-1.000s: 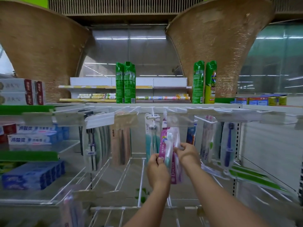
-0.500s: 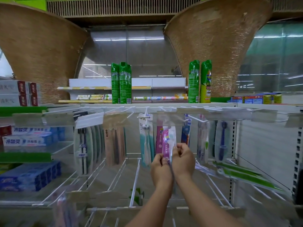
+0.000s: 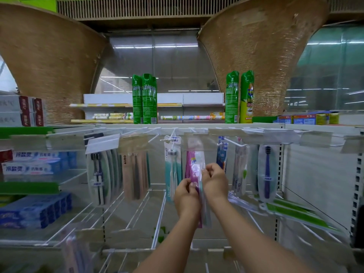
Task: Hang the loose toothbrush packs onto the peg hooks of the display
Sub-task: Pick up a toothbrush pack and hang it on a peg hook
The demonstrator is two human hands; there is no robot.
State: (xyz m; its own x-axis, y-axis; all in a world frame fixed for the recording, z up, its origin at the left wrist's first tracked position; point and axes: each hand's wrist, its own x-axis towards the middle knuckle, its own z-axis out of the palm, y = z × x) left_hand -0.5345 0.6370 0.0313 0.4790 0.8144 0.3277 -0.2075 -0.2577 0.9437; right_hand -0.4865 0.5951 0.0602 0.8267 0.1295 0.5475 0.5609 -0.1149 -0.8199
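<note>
- Pinching the toothbrush pack [image 3: 195,164], my left hand [image 3: 186,196] low, right hand [image 3: 214,184] higher, to keep it upright.
- Its top hides behind the price tag [image 3: 195,143] below the peg hook [image 3: 191,131]; hooked or not, I cannot tell.

Looks like a supermarket aisle: shows white peg hooks [image 3: 171,134] hung with toothbrush packs [image 3: 173,170], stacked toothpaste boxes [image 3: 29,168] at left, green spray cans [image 3: 144,99] on top, clear price-tag holders [image 3: 103,143] along the rail.
</note>
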